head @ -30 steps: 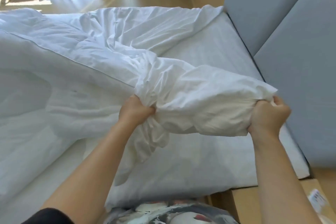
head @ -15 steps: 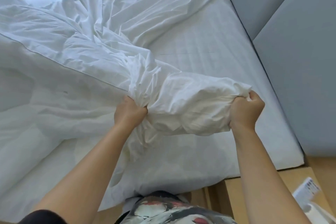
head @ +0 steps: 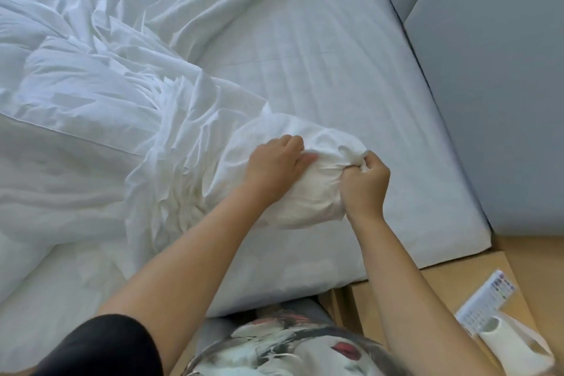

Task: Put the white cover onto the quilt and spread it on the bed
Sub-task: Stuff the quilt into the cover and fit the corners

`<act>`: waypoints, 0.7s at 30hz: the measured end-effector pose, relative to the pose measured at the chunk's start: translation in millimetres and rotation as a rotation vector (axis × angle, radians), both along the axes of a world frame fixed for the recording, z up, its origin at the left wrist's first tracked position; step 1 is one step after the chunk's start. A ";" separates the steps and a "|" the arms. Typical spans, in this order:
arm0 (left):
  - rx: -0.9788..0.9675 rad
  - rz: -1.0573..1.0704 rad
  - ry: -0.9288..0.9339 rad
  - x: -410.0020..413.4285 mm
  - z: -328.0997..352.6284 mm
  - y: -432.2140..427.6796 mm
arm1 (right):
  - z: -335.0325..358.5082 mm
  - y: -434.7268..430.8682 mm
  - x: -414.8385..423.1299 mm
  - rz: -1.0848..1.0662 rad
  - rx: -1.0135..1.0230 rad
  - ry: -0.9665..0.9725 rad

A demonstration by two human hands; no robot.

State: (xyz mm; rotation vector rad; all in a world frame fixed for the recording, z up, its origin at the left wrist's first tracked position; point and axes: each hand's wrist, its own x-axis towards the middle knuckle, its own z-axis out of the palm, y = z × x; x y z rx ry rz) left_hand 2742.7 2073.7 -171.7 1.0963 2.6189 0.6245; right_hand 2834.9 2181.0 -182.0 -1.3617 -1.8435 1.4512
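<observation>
Both hands have closed toward each other since the earlier frames: the left hand (head: 276, 165) has left the gathered neck of the fabric and now sits on the bulging end just beside the right hand (head: 364, 185), and the bundle is lower, resting on the mattress.

Nearest the camera: a black sleeve (head: 100, 345) on the left arm and a patterned garment (head: 290, 345) at the bottom edge. To the right, a wooden bedside surface (head: 442, 278) carries a white keypad device (head: 485, 299) with coloured buttons and a white vessel (head: 512, 342), the two touching or overlapping.

Hands: the left hand lies knuckles up with its fingers curled into the white cover (head: 317, 201), thumb against the cloth. The right hand is clenched tight on a puckered corner of the same cover. The two hands are near but not touching.

Task item: the stuffed corner of the white cover lies on the near right part of the bed (head: 351, 70), close to its near edge. From it the fabric runs left in tight pleats to the quilt (head: 70, 85), which is heaped and creased over the left half. The exact line between quilt and cover cannot be told.

Beyond: bare striped mattress on the right, bordered by a grey headboard (head: 488, 85).
</observation>
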 end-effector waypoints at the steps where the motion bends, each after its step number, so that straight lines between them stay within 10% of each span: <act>1: -0.051 -0.017 -0.030 -5.0 -3.3 0.4 | -3.5 2.0 0.7 0.019 0.000 -0.005; 13: 0.125 -0.071 0.489 -4.2 -28.1 -36.1 | -42.2 16.8 -3.9 0.107 -0.181 -0.103; 17: 0.179 -0.101 0.324 39.2 -39.0 -57.5 | -44.2 23.1 7.7 0.319 -0.308 -0.187; 21: -0.294 0.153 -0.032 38.8 -45.9 -79.2 | -39.8 26.9 11.1 0.631 -0.626 -0.274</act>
